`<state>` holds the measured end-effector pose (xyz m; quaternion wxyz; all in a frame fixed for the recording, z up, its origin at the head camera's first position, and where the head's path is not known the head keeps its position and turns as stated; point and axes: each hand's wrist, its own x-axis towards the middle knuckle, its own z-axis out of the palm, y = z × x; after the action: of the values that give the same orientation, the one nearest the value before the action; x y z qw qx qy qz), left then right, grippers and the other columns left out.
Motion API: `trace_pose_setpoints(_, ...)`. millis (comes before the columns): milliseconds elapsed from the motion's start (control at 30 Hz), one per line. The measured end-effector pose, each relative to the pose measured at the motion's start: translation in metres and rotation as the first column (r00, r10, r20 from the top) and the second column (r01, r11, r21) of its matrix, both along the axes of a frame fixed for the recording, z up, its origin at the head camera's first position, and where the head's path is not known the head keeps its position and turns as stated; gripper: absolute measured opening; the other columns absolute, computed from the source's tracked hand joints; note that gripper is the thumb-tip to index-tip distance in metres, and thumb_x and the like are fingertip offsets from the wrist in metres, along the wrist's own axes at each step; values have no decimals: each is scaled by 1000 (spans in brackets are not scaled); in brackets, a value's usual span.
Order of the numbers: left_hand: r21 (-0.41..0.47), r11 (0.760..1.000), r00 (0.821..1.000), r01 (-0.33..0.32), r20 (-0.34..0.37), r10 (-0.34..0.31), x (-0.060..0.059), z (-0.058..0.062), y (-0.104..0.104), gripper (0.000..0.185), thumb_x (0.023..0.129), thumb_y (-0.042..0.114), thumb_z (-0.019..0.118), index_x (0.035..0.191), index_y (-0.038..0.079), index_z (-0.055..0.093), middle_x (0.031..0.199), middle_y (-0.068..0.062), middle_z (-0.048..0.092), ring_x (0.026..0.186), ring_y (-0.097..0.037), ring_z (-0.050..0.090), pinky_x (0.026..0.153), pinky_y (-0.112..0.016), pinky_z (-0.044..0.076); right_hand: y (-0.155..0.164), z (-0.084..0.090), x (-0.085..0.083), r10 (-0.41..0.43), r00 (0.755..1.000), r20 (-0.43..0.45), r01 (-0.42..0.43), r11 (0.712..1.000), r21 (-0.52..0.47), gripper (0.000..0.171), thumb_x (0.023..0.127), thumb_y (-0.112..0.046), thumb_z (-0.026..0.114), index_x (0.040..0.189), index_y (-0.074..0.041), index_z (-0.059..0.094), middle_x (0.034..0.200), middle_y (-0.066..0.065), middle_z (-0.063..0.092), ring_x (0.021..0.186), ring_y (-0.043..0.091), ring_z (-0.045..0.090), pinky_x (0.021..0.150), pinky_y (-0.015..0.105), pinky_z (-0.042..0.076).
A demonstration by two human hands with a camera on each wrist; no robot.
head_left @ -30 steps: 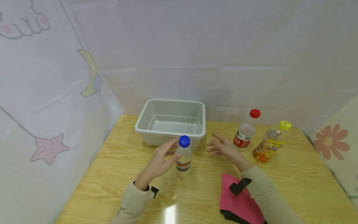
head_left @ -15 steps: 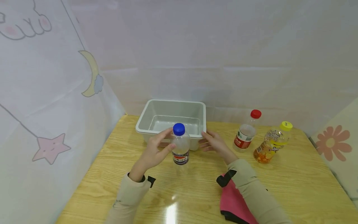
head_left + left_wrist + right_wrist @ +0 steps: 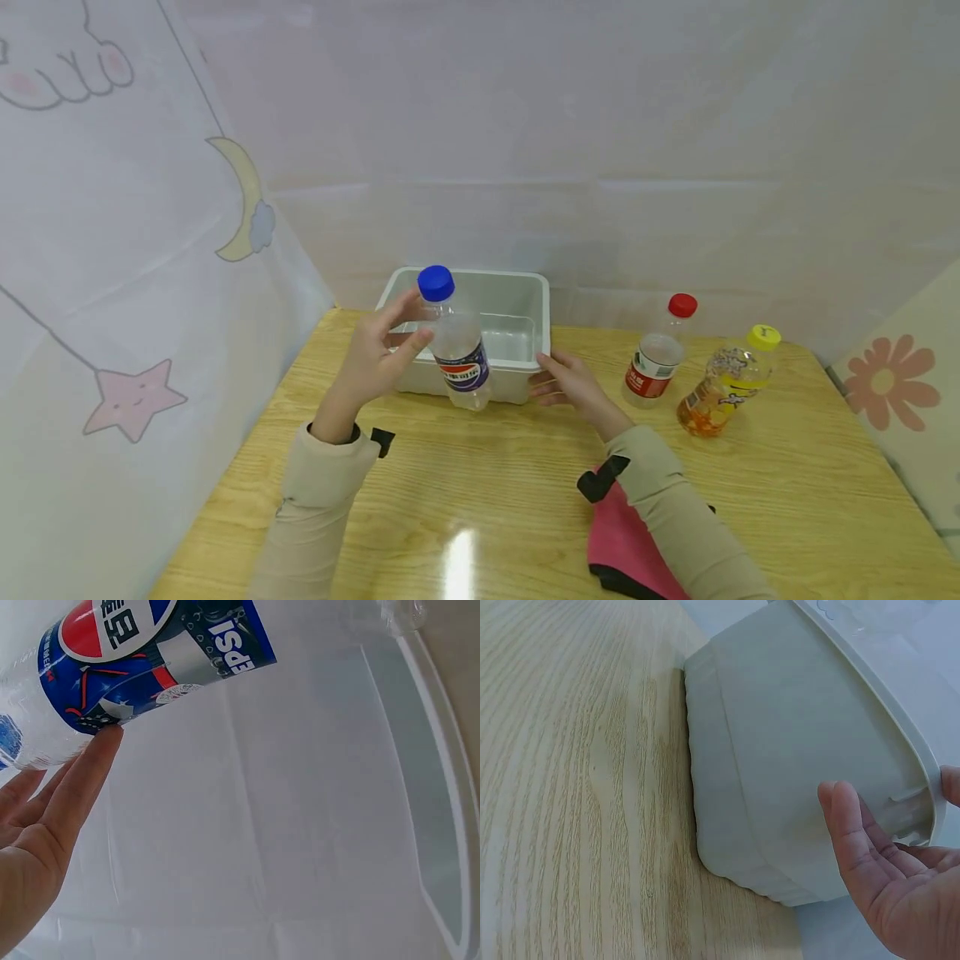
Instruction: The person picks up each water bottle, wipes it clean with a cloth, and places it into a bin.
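Wooden table [image 3: 787, 492], grey tub [image 3: 525, 293] at its far edge.
Left hand [image 3: 371, 362] grips the tilted blue-capped bottle [image 3: 453, 350] above the tub's near wall; right hand [image 3: 566, 385], fingers relaxed, touches the tub's right corner.

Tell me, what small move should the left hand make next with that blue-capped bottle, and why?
Probably carry it slightly forward and lower it into the bin. The left hand holds the clear plastic blue-capped bottle, tilted, above the near edge of the pale rectangular plastic bin, while the right hand steadies the bin's corner.
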<state>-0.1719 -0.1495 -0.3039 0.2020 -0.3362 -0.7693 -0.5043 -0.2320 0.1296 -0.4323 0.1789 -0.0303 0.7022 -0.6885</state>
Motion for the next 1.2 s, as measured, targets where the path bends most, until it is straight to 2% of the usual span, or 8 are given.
trace_pose_setpoints(133,0,1000,1000,-26,-2,26,-5,13,-8,59,90,34,55,132,-6,41,112,-22,59,98,-32,59,73,-38,54,0,-1,-1,3,1000,2,-3,1000,-5,56,96,-34,46,135,4,35,105,30,57,81,28,66,62,30,55)
trace_pose_setpoints(333,-3,997,996,-76,-36,76,-18,25,-16,60,89,38,55,132,-3,43,114,-21,58,98,-32,60,73,-35,54,0,-2,-1,2,1000,-1,-2,1000,-2,53,96,-34,46,134,3,37,105,31,57,82,29,65,62,30,55)
trace_pose_setpoints(467,-24,993,993,-115,-41,114,-30,29,-20,48,90,17,57,132,-3,43,115,-22,57,98,-33,60,73,-43,53,-1,-2,-1,-5,1000,1,5,1000,-2,53,95,-35,46,133,1,39,105,30,58,82,29,65,63,31,55)
trace_pose_setpoints(533,-42,990,990,-136,-31,135,-37,30,-22,47,88,6,57,132,-3,42,115,-22,57,99,-34,59,74,-45,53,-2,-2,-1,-4,1000,1,4,1000,-4,54,95,-35,47,133,2,38,104,29,58,81,28,66,63,32,56)
trace_pose_setpoints(600,-59,986,988,-156,-17,155,-43,30,-24,49,87,0,56,133,-2,40,117,-22,56,101,-33,58,75,-47,52,-2,-2,-1,-7,1000,4,7,1000,-8,54,95,-35,47,134,2,38,104,29,59,81,27,66,63,33,56)
trace_pose_setpoints(967,-119,972,968,-204,123,219,-72,29,-39,53,92,9,51,140,2,30,124,-24,50,107,-39,53,83,-51,47,-2,-1,-1,5,1000,12,-5,1000,-16,55,96,-36,44,134,3,36,99,24,63,81,29,66,68,39,55)
trace_pose_setpoints(1100,-191,959,960,-209,149,239,-80,30,-43,56,94,14,50,143,2,24,127,-25,47,111,-40,50,85,-52,46,-5,0,0,25,999,31,-24,999,-46,53,98,-34,38,132,6,34,102,25,62,79,25,67,68,37,55)
trace_pose_setpoints(1200,-275,938,953,-211,157,260,-86,30,-46,58,95,18,47,143,-1,19,129,-26,44,113,-41,48,87,-53,45,-8,1,2,32,999,43,-29,997,-74,51,99,-33,36,131,7,33,104,26,62,76,21,67,67,35,55)
